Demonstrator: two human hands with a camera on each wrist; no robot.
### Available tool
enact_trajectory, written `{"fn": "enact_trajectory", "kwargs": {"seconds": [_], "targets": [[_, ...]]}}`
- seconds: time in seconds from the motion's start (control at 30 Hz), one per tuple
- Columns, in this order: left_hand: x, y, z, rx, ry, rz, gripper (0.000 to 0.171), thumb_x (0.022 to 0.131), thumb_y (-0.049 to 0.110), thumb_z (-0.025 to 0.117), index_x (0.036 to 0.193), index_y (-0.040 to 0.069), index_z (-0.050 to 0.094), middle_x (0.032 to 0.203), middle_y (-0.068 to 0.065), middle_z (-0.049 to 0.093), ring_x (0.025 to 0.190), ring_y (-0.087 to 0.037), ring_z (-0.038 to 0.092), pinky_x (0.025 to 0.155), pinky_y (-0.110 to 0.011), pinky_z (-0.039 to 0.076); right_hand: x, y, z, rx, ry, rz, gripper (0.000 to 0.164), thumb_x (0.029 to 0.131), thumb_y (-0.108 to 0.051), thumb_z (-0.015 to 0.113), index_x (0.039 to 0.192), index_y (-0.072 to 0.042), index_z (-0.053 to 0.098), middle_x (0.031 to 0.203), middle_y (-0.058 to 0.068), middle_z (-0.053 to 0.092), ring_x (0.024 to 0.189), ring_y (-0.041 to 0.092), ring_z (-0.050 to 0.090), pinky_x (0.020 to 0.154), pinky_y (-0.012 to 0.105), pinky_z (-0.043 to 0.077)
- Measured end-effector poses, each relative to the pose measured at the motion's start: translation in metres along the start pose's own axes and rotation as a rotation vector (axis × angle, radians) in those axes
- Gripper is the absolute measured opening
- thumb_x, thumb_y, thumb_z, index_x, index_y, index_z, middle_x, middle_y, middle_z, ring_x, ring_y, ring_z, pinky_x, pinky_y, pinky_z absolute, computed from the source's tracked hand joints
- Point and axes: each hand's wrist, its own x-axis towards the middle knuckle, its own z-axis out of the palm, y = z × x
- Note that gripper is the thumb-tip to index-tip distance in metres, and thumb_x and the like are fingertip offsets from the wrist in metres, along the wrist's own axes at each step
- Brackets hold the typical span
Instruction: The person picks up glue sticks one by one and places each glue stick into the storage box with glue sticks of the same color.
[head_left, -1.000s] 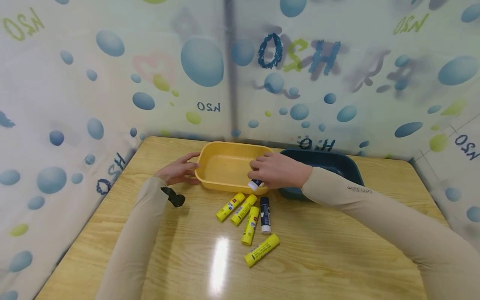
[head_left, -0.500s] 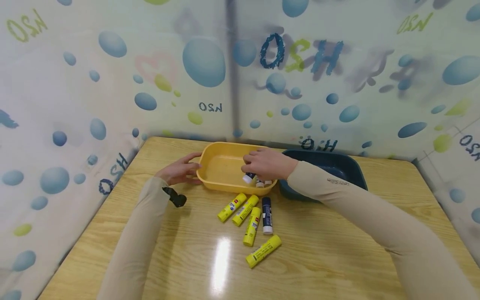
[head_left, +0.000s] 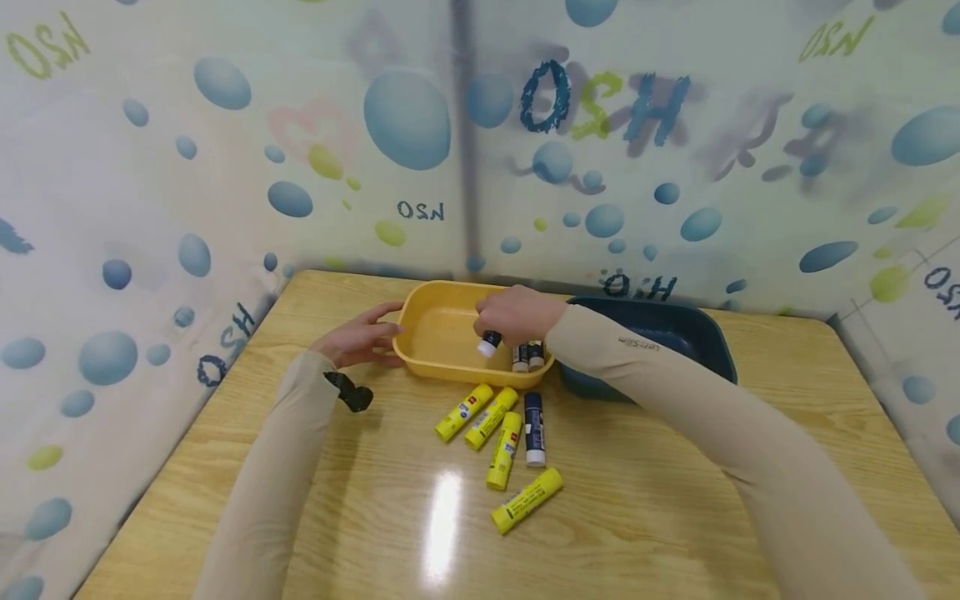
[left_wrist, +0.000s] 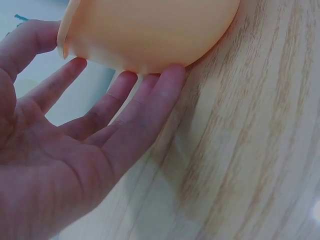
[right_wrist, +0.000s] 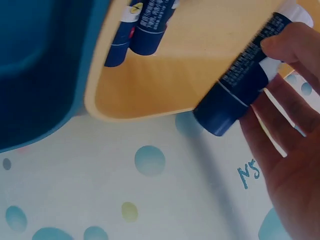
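My right hand (head_left: pixel 517 312) pinches a dark navy glue stick (right_wrist: pixel 245 70) with a white end, tilted above the yellow tray (head_left: pixel 420 369). Two more navy glue sticks (right_wrist: pixel 152 25) lie side by side at the tray's right end. At the tray's left end, my left hand (head_left: pixel 360 337) rests its fingertips on the outer wall, with the fingers fairly straight; the left wrist view shows one digit at the rim. In front of the tray, several yellow glue sticks (head_left: pixel 505 450) and one navy glue stick (head_left: pixel 535 429) lie on the table.
A dark blue tray (head_left: pixel 705 333) stands just right of the yellow one, partly behind my right forearm. The wooden table (head_left: pixel 675 517) ends at a patterned wall (head_left: pixel 322 242) behind the trays. A black object (head_left: pixel 350 392) sits at my left wrist.
My right hand has moved left over the yellow tray with the navy glue stick, uncovering the two navy sticks at its right end. My left hand stays at the tray.
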Motion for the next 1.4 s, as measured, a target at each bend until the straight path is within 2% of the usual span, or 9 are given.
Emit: {"fn": "enact_trajectory", "kwargs": {"seconds": [0.13, 0.27, 0.5, 0.6, 0.77, 0.93, 1.13, 1.27, 1.4], "targets": [[-0.001, 0.000, 0.000, 0.004, -0.001, 0.006, 0.064, 0.100, 0.008, 0.047, 0.155, 0.020, 0.016, 0.148, -0.022, 0.025, 0.111, -0.035, 0.054, 0.095, -0.053, 0.046, 0.010, -0.001, 0.001, 0.057, -0.040, 0.041, 0.030, 0.086, -0.006, 0.073, 0.115, -0.014, 0.071, 0.106, 0.004, 0.062, 0.089, 0.019, 0.054, 0.084, 0.031, 0.049], [-0.002, 0.000, 0.000, 0.002, -0.011, 0.020, 0.066, 0.100, 0.007, 0.046, 0.155, 0.017, 0.013, 0.148, -0.024, 0.025, 0.113, -0.036, 0.054, 0.095, -0.054, 0.045, 0.020, -0.003, 0.006, 0.074, -0.059, 0.046, 0.026, 0.087, -0.005, 0.071, 0.111, -0.013, 0.071, 0.108, 0.004, 0.063, 0.092, 0.018, 0.055, 0.085, 0.031, 0.049], [0.001, 0.000, -0.001, -0.012, -0.004, 0.009, 0.067, 0.099, 0.008, 0.048, 0.155, 0.019, 0.014, 0.148, -0.021, 0.027, 0.112, -0.034, 0.055, 0.095, -0.053, 0.045, 0.034, -0.009, 0.018, -0.022, -0.090, -0.024, 0.007, 0.093, -0.011, 0.065, 0.098, -0.013, 0.069, 0.096, 0.002, 0.061, 0.080, 0.016, 0.050, 0.073, 0.027, 0.047], [0.001, 0.002, -0.002, -0.007, 0.001, 0.013, 0.066, 0.100, 0.007, 0.047, 0.155, 0.019, 0.014, 0.147, -0.022, 0.028, 0.111, -0.034, 0.056, 0.094, -0.053, 0.046, 0.038, -0.012, 0.020, -0.029, -0.094, -0.041, 0.005, 0.092, -0.015, 0.067, 0.097, -0.015, 0.069, 0.094, 0.000, 0.060, 0.078, 0.014, 0.049, 0.070, 0.027, 0.046], [-0.001, 0.004, 0.001, 0.006, 0.000, 0.016, 0.066, 0.099, 0.007, 0.047, 0.155, 0.019, 0.015, 0.147, -0.023, 0.027, 0.111, -0.035, 0.055, 0.096, -0.054, 0.045, 0.041, -0.018, 0.026, -0.036, -0.098, -0.068, 0.007, 0.093, -0.018, 0.066, 0.100, -0.018, 0.069, 0.095, -0.003, 0.061, 0.081, 0.013, 0.050, 0.074, 0.026, 0.045], [-0.002, 0.002, 0.002, -0.003, -0.002, 0.020, 0.065, 0.099, 0.007, 0.047, 0.155, 0.018, 0.015, 0.148, -0.023, 0.025, 0.112, -0.036, 0.055, 0.095, -0.055, 0.045, 0.046, -0.019, 0.037, -0.074, -0.076, -0.107, 0.012, 0.097, -0.022, 0.060, 0.105, -0.020, 0.069, 0.099, -0.003, 0.063, 0.086, 0.014, 0.054, 0.079, 0.027, 0.047], [-0.003, 0.002, 0.003, -0.011, 0.000, 0.018, 0.065, 0.099, 0.007, 0.047, 0.155, 0.018, 0.015, 0.148, -0.024, 0.025, 0.113, -0.037, 0.054, 0.096, -0.055, 0.044, 0.046, -0.017, 0.045, -0.077, -0.041, -0.139, 0.014, 0.098, -0.019, 0.058, 0.108, -0.018, 0.068, 0.105, -0.001, 0.063, 0.091, 0.015, 0.055, 0.084, 0.028, 0.047], [-0.004, 0.003, 0.005, -0.013, -0.005, 0.006, 0.066, 0.100, 0.008, 0.048, 0.156, 0.017, 0.013, 0.149, -0.024, 0.024, 0.114, -0.038, 0.053, 0.098, -0.055, 0.042, 0.042, -0.016, 0.039, -0.066, -0.061, -0.140, 0.016, 0.097, -0.014, 0.059, 0.111, -0.016, 0.066, 0.108, 0.001, 0.063, 0.094, 0.017, 0.054, 0.085, 0.029, 0.046], [-0.005, 0.004, 0.005, -0.032, 0.002, 0.005, 0.066, 0.100, 0.006, 0.046, 0.156, 0.018, 0.013, 0.149, -0.024, 0.024, 0.117, -0.040, 0.050, 0.099, -0.056, 0.041, 0.036, -0.014, 0.024, -0.069, -0.059, -0.093, 0.028, 0.095, -0.006, 0.061, 0.121, -0.016, 0.064, 0.113, 0.002, 0.061, 0.099, 0.018, 0.054, 0.087, 0.029, 0.047]]}}
